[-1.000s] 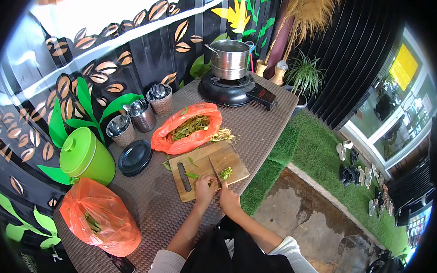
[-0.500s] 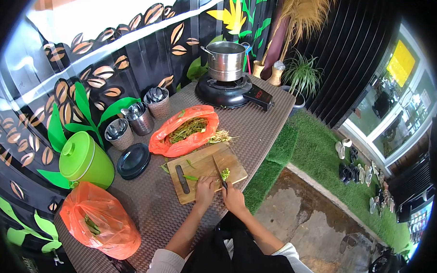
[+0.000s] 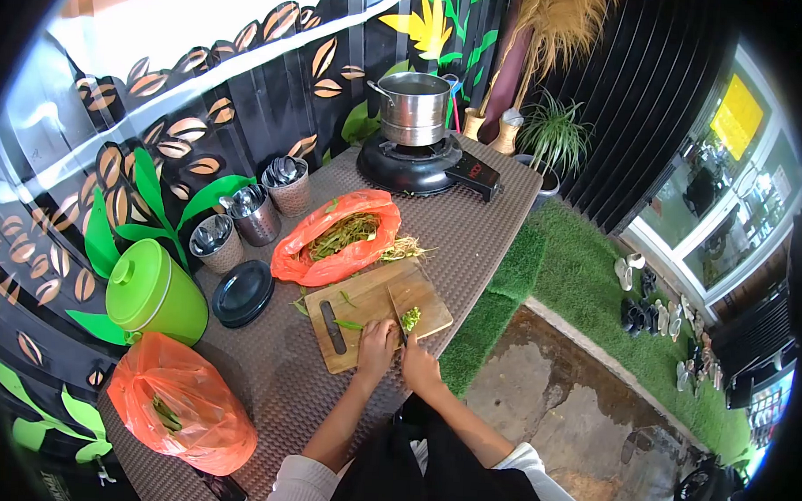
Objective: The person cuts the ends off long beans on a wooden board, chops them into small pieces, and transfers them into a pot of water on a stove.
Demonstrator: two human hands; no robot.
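On the wooden cutting board (image 3: 377, 289), my right hand (image 3: 421, 368) is closed round the handle of a knife (image 3: 395, 305), its blade pointing away from me. My left hand (image 3: 376, 349) presses down beside the blade with bent fingers, gripping green beans (image 3: 349, 325) whose ends stick out to the left. Right of the blade lies a small heap of chopped green pieces (image 3: 411, 318). A few loose bits are scattered near the board's handle slot. Just beyond the board, an orange plastic bag (image 3: 310, 269) gapes open, full of long green pods or stems.
A steel pot (image 3: 415, 110) stands on a black portable stove (image 3: 408, 167) at the far end. Cutlery cups (image 3: 259, 217), dark plates (image 3: 243, 294), a green lidded bucket (image 3: 157, 291) and a second orange bag (image 3: 183, 406) line the table's left side (image 3: 282, 370).
Both hands stay at the board in nearly the same place. The right hand and knife have shifted slightly left, closer to the left hand.
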